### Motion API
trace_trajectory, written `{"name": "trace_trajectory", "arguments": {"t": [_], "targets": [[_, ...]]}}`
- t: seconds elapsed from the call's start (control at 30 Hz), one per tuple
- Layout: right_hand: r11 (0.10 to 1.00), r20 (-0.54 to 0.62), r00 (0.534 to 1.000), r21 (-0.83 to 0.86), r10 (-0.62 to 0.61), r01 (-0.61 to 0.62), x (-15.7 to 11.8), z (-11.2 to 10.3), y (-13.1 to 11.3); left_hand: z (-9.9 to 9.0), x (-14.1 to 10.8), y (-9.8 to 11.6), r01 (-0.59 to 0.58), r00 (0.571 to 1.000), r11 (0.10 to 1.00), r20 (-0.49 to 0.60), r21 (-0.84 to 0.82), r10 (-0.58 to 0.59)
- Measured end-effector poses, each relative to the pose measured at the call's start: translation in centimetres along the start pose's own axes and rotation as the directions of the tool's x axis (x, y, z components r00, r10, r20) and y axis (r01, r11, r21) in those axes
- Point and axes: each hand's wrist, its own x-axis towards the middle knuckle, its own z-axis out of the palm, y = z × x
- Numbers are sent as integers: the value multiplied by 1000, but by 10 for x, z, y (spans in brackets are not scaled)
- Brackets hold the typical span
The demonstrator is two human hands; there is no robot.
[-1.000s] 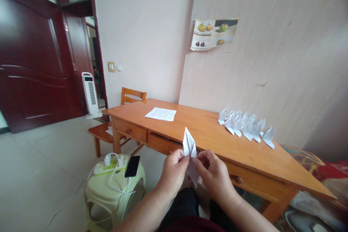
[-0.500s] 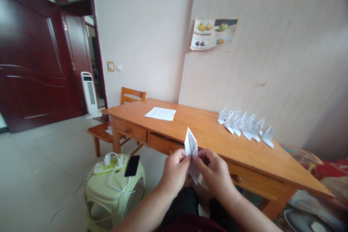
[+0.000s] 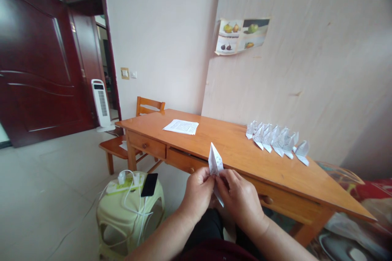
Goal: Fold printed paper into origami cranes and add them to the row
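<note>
A folded piece of printed white paper, pointed at its top and bottom ends, is held upright in front of the table's near edge. My left hand pinches its left side at mid-height, thumb toward me. My right hand grips the right side, its thumb and fingers close to the left thumb and covering part of the paper. Several folded paper pieces stand in rows at the right part of the wooden table. A stack of printed sheets lies flat farther left.
A pale green stool at the lower left bears a power strip, white cables and a black phone. A wooden chair stands at the table's left end. Bags lie at the lower right.
My right hand has shifted slightly left over the paper, its fingers now covering more of the right side. The paper's lower part looks narrower. My left hand stays about where it was.
</note>
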Motion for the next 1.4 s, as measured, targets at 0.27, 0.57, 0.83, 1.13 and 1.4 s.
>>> {"name": "trace_trajectory", "arguments": {"t": [0.27, 0.57, 0.83, 1.13, 1.4], "targets": [[993, 56, 997, 108, -62, 55, -3, -1, 0, -4, 0, 4, -20, 1000, 998, -18, 54, 21], [951, 134, 991, 308, -17, -25, -2, -6, 1, -3, -3, 12, -20, 999, 1000, 39, -1, 20], [694, 182, 927, 619, 327, -367, 2, 4, 9, -3, -2, 13, 65, 997, 996, -40, -59, -67], [364, 365, 766, 718, 529, -593, 7, 0, 6, -9, 1, 13, 220, 974, 903, 25, -368, -227], [301, 433, 773, 743, 464, -598, 5, -1, 3, -8, -2, 16, 232, 972, 900, 62, -368, -226]]}}
